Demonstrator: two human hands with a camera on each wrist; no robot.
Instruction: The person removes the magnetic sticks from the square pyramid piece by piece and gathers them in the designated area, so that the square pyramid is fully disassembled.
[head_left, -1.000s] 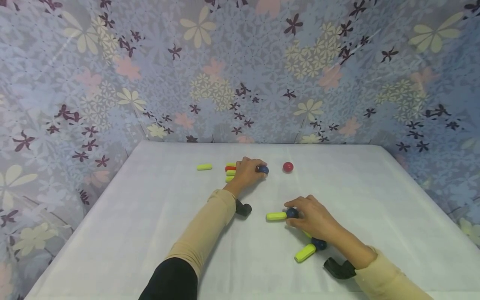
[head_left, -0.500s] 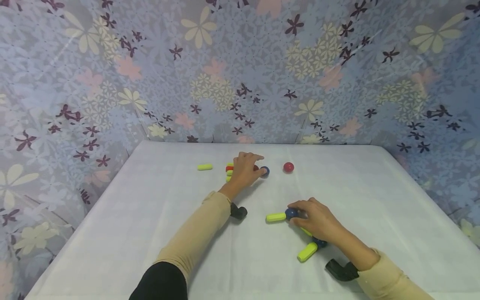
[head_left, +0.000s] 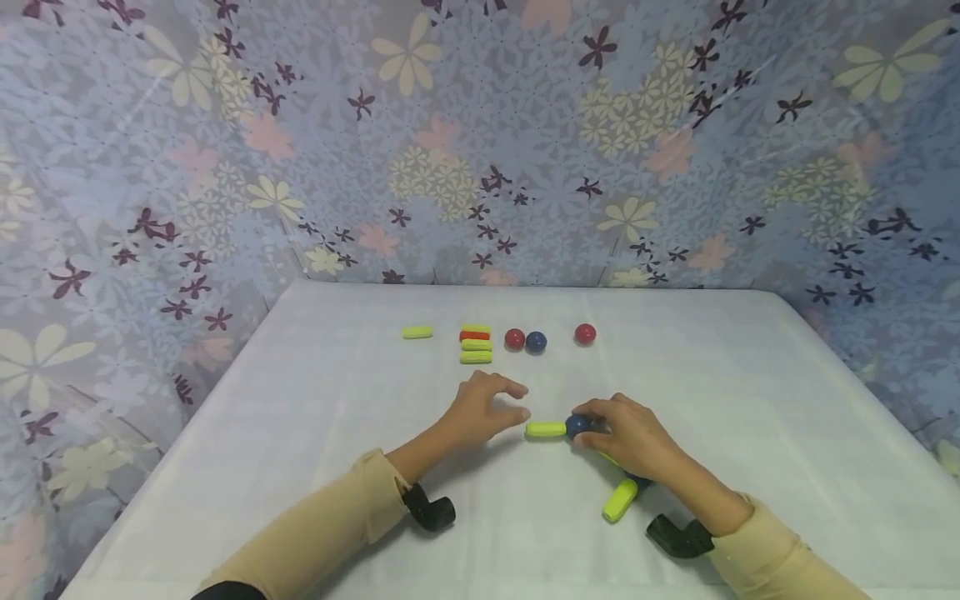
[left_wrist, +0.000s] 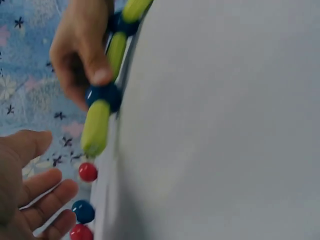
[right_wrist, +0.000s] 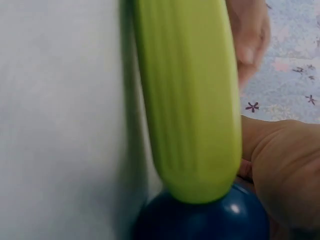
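Note:
My right hand (head_left: pixel 633 435) pinches a blue ball (head_left: pixel 577 427) between thumb and fingers. From that ball a yellow-green rod (head_left: pixel 545 429) points left. Another rod (left_wrist: pixel 116 55) joins it to a second blue ball, partly hidden under the hand, from which a further rod (head_left: pixel 620 501) sticks out toward the front. Together they form a chain on the white cloth. My left hand (head_left: pixel 476 414) holds nothing; its thumb and fingers are spread apart, fingertips right by the free end of the left rod. The right wrist view has a rod (right_wrist: pixel 192 100) and a blue ball (right_wrist: pixel 202 217) close up.
At the back of the white table (head_left: pixel 345 392) lie a lone yellow-green rod (head_left: pixel 417 332), a stack of rods with one red rod (head_left: pixel 475 337) among them, a red ball (head_left: pixel 514 339) beside a blue ball (head_left: pixel 536 342), and another red ball (head_left: pixel 585 334). Black curved pieces (head_left: pixel 431 510) sit at both wrists.
My left hand has let go of the blue ball at the back and come forward, left of the chain. That ball now lies by a red one. My right hand stays on the chain.

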